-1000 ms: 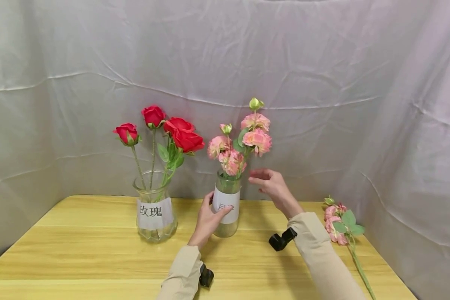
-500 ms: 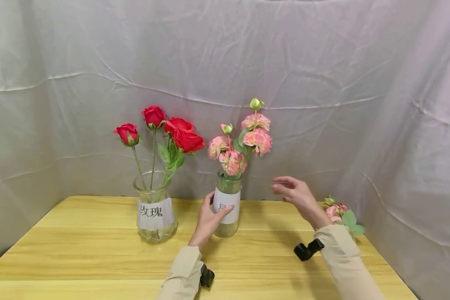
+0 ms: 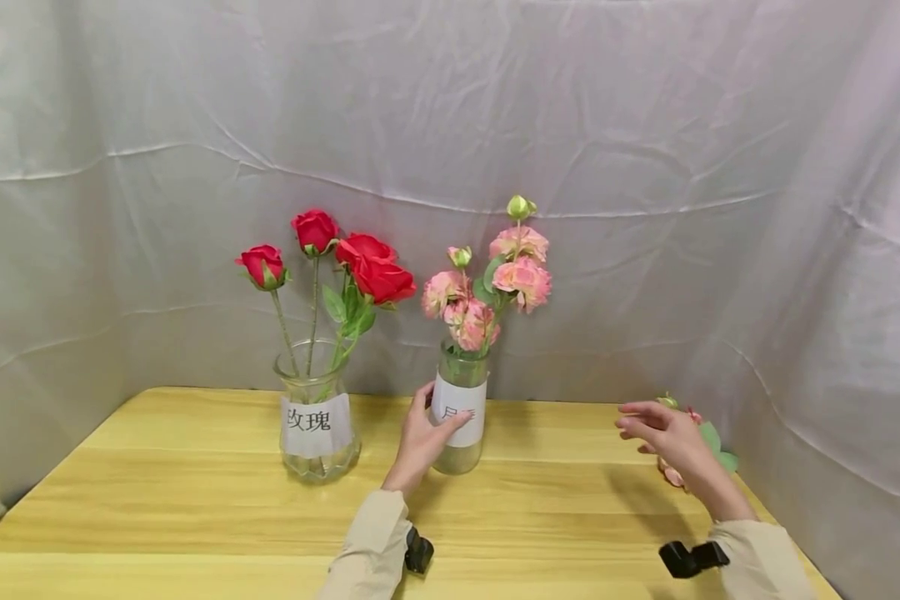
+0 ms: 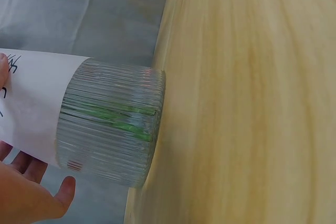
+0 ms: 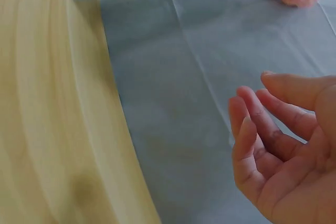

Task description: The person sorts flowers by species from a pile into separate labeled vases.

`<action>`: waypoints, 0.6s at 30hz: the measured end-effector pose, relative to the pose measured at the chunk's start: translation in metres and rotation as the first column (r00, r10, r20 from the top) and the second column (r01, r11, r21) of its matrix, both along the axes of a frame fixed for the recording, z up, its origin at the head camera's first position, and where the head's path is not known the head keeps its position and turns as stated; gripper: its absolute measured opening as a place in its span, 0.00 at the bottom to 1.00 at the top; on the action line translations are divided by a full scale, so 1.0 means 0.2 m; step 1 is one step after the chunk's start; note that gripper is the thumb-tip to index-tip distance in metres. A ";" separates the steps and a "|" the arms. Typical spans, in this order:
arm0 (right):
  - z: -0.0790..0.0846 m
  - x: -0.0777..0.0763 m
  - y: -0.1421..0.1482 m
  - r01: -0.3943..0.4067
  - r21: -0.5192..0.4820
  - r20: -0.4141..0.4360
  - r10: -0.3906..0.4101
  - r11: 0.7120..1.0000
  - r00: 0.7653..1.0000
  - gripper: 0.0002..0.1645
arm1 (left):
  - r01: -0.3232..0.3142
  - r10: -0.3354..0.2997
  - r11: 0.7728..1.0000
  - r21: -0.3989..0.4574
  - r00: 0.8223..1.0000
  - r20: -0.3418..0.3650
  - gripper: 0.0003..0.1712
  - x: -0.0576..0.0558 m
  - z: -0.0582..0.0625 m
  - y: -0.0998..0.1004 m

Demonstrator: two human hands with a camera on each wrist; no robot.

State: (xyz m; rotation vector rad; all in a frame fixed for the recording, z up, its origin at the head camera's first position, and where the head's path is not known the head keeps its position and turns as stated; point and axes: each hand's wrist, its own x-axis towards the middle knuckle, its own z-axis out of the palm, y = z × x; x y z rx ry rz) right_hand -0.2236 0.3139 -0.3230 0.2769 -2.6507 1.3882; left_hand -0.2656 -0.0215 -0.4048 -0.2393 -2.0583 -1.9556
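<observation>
My left hand (image 3: pixel 420 443) grips a ribbed glass vase (image 3: pixel 459 457) with a white paper label, thumb across the label's front. Pink flowers (image 3: pixel 523 279) with green buds stand in this vase. In the left wrist view the vase's ribbed base (image 4: pixel 113 121) rests on the table, green stems showing through the glass. My right hand (image 3: pixel 678 450) holds nothing, its fingers loosely bent in the air. It is over at the right, overlapping a loose pink flower stem (image 3: pixel 673 477) that lies on the table; most of that flower is hidden behind the hand and forearm.
A wider glass vase (image 3: pixel 319 467) with a labelled front stands left of my left hand, holding red roses (image 3: pixel 381 277). The wooden table (image 3: pixel 195 500) ends at a grey cloth backdrop (image 3: pixel 607 167), which also rises along both sides.
My right hand has moved right and down, from beside the pink flowers' vase to over the loose flower stem. My left hand keeps its hold on the vase. The head view has shifted slightly.
</observation>
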 end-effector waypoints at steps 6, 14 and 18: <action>-0.04 0.05 0.13 0.065 -0.089 0.097 -0.057 0.994 0.994 0.13 | -0.006 0.006 1.000 0.002 1.000 0.001 0.42 0.00 0.00 0.00; -0.07 0.06 0.25 0.140 0.019 0.099 -0.141 0.990 0.985 0.22 | -0.013 0.013 1.000 0.001 1.000 0.001 0.42 0.00 0.00 0.00; -0.11 0.07 0.34 0.141 0.090 0.119 -0.151 0.986 0.981 0.32 | -0.013 0.013 1.000 0.001 1.000 -0.003 0.41 0.00 0.01 0.00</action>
